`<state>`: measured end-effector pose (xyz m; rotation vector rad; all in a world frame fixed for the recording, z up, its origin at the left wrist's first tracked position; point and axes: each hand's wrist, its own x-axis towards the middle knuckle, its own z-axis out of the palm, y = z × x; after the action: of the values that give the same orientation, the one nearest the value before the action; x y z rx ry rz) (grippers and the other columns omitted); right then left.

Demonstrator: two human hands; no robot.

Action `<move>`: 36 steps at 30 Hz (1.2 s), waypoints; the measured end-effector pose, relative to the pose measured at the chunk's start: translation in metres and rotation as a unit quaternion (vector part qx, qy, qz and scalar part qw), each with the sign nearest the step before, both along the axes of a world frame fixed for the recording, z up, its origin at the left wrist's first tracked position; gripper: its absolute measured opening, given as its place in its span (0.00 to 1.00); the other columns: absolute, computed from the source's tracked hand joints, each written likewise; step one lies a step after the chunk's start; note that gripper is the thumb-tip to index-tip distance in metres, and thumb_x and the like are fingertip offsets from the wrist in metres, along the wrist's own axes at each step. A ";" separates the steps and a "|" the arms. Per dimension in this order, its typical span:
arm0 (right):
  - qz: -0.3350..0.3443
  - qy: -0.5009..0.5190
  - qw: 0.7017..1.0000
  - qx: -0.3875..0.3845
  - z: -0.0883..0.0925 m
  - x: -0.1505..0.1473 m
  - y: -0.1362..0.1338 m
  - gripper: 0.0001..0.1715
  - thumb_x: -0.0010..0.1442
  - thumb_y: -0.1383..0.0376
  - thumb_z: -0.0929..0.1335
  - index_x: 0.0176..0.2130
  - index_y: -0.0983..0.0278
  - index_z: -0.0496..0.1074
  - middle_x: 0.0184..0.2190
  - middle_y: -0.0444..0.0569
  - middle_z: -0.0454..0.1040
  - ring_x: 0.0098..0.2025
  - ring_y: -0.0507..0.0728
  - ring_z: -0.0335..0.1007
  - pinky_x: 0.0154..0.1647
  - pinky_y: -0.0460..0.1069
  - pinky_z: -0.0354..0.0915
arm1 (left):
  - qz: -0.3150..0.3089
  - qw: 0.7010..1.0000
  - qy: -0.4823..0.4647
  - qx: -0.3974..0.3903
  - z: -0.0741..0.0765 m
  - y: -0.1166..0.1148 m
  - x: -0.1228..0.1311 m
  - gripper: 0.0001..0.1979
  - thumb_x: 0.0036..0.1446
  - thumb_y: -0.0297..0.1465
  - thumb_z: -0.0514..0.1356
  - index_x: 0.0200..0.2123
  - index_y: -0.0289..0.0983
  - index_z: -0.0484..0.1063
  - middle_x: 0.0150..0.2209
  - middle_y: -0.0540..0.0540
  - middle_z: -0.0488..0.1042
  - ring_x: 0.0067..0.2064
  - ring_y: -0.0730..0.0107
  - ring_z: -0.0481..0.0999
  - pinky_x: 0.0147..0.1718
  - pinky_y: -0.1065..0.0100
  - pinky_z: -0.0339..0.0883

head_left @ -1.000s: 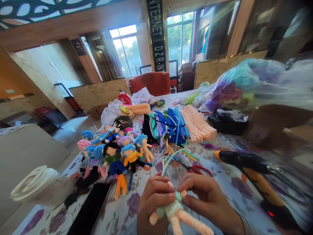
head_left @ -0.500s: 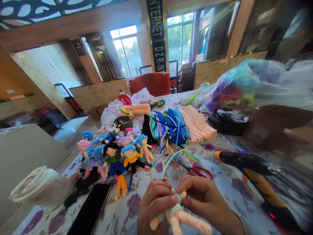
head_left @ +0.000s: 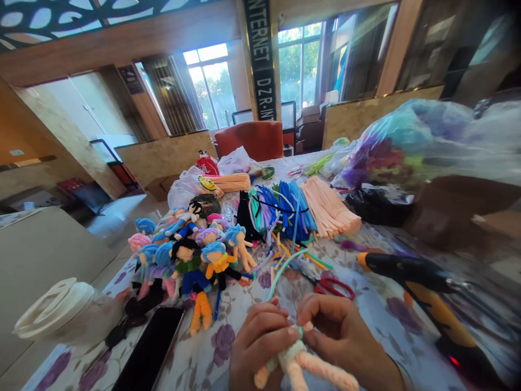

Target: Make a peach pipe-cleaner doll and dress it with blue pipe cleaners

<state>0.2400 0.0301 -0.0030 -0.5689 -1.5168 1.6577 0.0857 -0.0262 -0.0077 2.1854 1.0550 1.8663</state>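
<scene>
A small pipe-cleaner doll (head_left: 292, 355), peach-limbed with a pale green body, is held low in front of me. My left hand (head_left: 260, 342) wraps around its body, thumb across the upper part. With thumb and forefinger, my right hand (head_left: 336, 326) pinches at the doll's upper end, near a peach tip. A mint-green pipe cleaner (head_left: 280, 277) rises from behind my left hand and curves away over the table. Just beyond my right hand lie red-handled scissors (head_left: 334, 288). What exactly lies between the fingertips is partly hidden.
Finished dolls (head_left: 191, 255) are heaped at the left, beside a black phone (head_left: 150, 347) and a white lidded cup (head_left: 69, 309). Bundled blue pipe cleaners (head_left: 288, 206) and peach pipe cleaners (head_left: 329, 206) lie ahead. A black-and-orange glue gun (head_left: 427, 293) is at right, below plastic bags (head_left: 419, 141).
The doll has shifted slightly right and down, its legs swinging a little. My right fingertips have moved a bit at its upper end; both hands keep their hold.
</scene>
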 end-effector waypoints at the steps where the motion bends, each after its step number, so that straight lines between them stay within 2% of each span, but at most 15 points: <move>1: 0.004 0.000 1.000 -0.002 0.000 0.000 0.000 0.10 0.51 0.61 0.74 0.27 0.65 0.73 0.26 0.47 0.73 0.30 0.53 0.68 0.32 0.46 0.64 | -0.006 1.000 -0.013 -0.009 0.000 0.000 0.000 0.11 0.62 0.34 0.54 0.41 0.39 0.76 0.31 0.44 0.76 0.37 0.65 0.76 0.45 0.59 0.70; 5: 0.018 -0.004 0.999 0.039 0.003 0.004 0.002 0.07 0.54 0.64 0.72 0.33 0.63 0.72 0.28 0.45 0.72 0.32 0.53 0.68 0.34 0.46 0.65 | -0.046 0.995 -0.071 -0.047 -0.001 0.002 0.003 0.08 0.58 0.34 0.59 0.41 0.41 0.75 0.32 0.46 0.77 0.36 0.66 0.77 0.48 0.60 0.68; 8: 0.014 -0.019 0.988 0.155 0.007 0.009 0.005 0.06 0.54 0.68 0.72 0.33 0.62 0.71 0.29 0.45 0.71 0.32 0.52 0.68 0.34 0.46 0.64 | -0.073 0.990 -0.107 -0.055 -0.003 0.004 0.003 0.09 0.56 0.34 0.62 0.41 0.41 0.74 0.32 0.47 0.76 0.37 0.67 0.77 0.49 0.61 0.67; 11: 0.009 -0.015 0.961 0.277 0.012 0.013 0.009 0.05 0.55 0.70 0.71 0.33 0.62 0.71 0.29 0.45 0.71 0.32 0.51 0.68 0.34 0.45 0.64 | -0.102 0.984 -0.128 -0.076 -0.007 0.006 0.003 0.09 0.55 0.34 0.63 0.41 0.42 0.75 0.33 0.47 0.77 0.37 0.66 0.77 0.48 0.61 0.67; 15: -0.002 -0.013 0.936 0.352 0.014 0.015 0.010 0.06 0.57 0.71 0.71 0.35 0.62 0.70 0.31 0.45 0.71 0.33 0.50 0.69 0.35 0.44 0.64 | -0.159 0.961 -0.188 -0.127 -0.017 0.008 0.003 0.09 0.54 0.36 0.63 0.39 0.44 0.77 0.32 0.47 0.78 0.37 0.64 0.77 0.46 0.59 0.68; 18: -0.006 -0.021 0.929 0.369 0.011 0.015 0.011 0.07 0.58 0.72 0.70 0.35 0.62 0.69 0.32 0.45 0.70 0.34 0.50 0.68 0.35 0.43 0.64 | -0.180 0.938 -0.244 -0.171 -0.023 0.009 0.007 0.10 0.47 0.34 0.69 0.35 0.44 0.78 0.31 0.49 0.79 0.35 0.65 0.77 0.42 0.63 0.69; 21: -0.002 -0.031 0.923 0.382 0.010 0.015 0.012 0.07 0.59 0.73 0.68 0.36 0.62 0.67 0.33 0.46 0.70 0.34 0.51 0.68 0.35 0.44 0.63 | -0.173 0.917 -0.290 -0.210 -0.026 0.009 0.010 0.10 0.42 0.29 0.71 0.31 0.43 0.78 0.30 0.50 0.78 0.34 0.66 0.77 0.38 0.66 0.69; 26: -0.005 -0.042 0.917 0.396 0.010 0.015 0.012 0.05 0.62 0.73 0.65 0.36 0.63 0.66 0.32 0.47 0.69 0.34 0.51 0.67 0.35 0.44 0.63 | -0.144 0.913 -0.306 -0.226 -0.025 0.007 0.012 0.11 0.41 0.22 0.70 0.29 0.41 0.78 0.29 0.51 0.78 0.33 0.67 0.76 0.36 0.67 0.68; 30: -0.024 -0.052 0.920 0.388 0.009 0.013 0.011 0.05 0.61 0.73 0.66 0.35 0.64 0.67 0.31 0.47 0.69 0.34 0.51 0.67 0.34 0.44 0.63 | -0.131 0.904 -0.328 -0.240 -0.022 0.007 0.013 0.10 0.40 0.22 0.70 0.27 0.41 0.78 0.27 0.51 0.78 0.33 0.65 0.76 0.38 0.65 0.69; 33: -0.047 -0.065 0.933 0.350 0.009 0.012 0.012 0.05 0.58 0.72 0.68 0.35 0.63 0.69 0.31 0.47 0.71 0.33 0.52 0.68 0.34 0.45 0.64 | -0.105 0.870 -0.371 -0.306 -0.022 0.005 0.014 0.07 0.40 0.26 0.70 0.27 0.38 0.77 0.27 0.50 0.77 0.30 0.67 0.74 0.31 0.68 0.69; 36: -0.039 -0.076 0.962 0.259 0.009 0.011 0.012 0.03 0.56 0.70 0.69 0.34 0.64 0.71 0.30 0.46 0.71 0.31 0.52 0.68 0.33 0.47 0.64 | -0.057 0.839 -0.390 -0.376 -0.026 0.003 0.013 0.09 0.39 0.27 0.70 0.29 0.36 0.77 0.22 0.52 0.74 0.22 0.75 0.68 0.20 0.74 0.62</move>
<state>0.2507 0.0419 0.0056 -0.4645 -1.9226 1.1089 0.0992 -0.0235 -0.0334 0.8951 1.1298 1.6104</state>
